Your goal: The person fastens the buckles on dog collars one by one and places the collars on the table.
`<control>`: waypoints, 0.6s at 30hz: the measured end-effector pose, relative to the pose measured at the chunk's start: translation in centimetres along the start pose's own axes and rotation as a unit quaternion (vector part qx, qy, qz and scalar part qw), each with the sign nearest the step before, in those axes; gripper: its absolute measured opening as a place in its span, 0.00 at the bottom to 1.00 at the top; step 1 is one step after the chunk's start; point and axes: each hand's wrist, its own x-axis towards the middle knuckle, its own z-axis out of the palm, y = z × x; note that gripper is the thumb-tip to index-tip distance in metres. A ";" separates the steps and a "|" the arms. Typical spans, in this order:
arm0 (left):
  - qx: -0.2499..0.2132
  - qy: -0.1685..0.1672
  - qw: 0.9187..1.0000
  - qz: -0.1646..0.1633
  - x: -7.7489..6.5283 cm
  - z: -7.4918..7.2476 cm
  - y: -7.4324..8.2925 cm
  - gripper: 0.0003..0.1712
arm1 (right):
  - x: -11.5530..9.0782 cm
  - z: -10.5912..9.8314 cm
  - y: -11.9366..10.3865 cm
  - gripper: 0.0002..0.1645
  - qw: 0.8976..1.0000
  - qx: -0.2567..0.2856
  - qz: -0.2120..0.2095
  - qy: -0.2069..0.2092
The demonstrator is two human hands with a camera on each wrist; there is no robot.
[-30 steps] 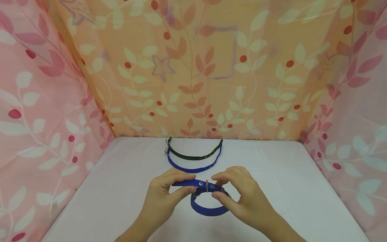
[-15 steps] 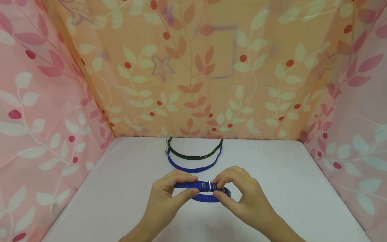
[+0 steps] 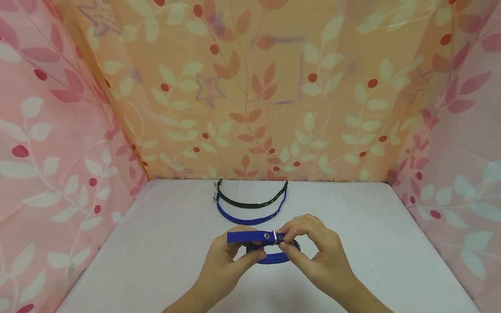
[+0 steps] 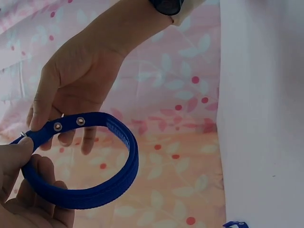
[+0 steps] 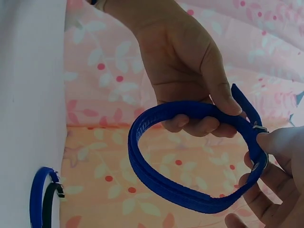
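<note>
My left hand [image 3: 227,265] and right hand [image 3: 318,252] pinch the blue eyeleted collar [image 3: 253,236], probably light and pliable, best held just beside the metal buckle [image 3: 275,237] between my fingers [image 3: 300,230].

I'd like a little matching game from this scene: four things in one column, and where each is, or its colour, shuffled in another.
1. Looped blue strap
2. Open blue strap
3. Dark green strap
4. Back curtain

A. On the table, nearer the front
B. Orange, with leaves
C. Held by left hand and right hand
D. On the table, farthest back

Pairs: 1-C, 2-A, 3-D, 4-B
</note>
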 end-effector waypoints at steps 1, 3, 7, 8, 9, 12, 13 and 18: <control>0.001 0.000 1.000 0.004 0.0 0.0 0.0 0.16 | 0.0 0.0 0.0 0.23 1.000 0.001 0.000 0.001; 0.003 0.003 1.000 0.016 0.0 0.0 0.0 0.16 | 0.0 0.0 0.0 0.23 1.000 0.002 -0.001 0.000; 0.000 0.004 0.999 0.047 0.0 0.0 0.2 0.16 | 0.2 0.1 0.0 0.20 1.000 0.001 -0.019 0.001; -0.002 0.004 0.998 0.057 0.0 0.0 0.2 0.17 | 0.3 0.1 0.0 0.18 1.000 0.001 -0.023 0.001; -0.004 0.004 0.998 0.066 0.0 0.0 0.2 0.17 | 0.4 0.1 -0.1 0.17 1.000 0.000 -0.029 0.002; -0.011 0.007 0.996 0.087 0.0 0.0 0.1 0.17 | 0.5 0.1 -0.2 0.12 0.999 0.001 -0.042 0.006; -0.011 0.009 0.995 0.094 0.0 0.0 0.1 0.17 | 0.5 0.1 -0.2 0.11 0.999 0.001 -0.045 0.008; 0.004 0.028 0.991 0.132 0.0 -0.1 0.0 0.16 | 0.6 0.1 -0.4 0.12 0.999 0.004 -0.043 0.006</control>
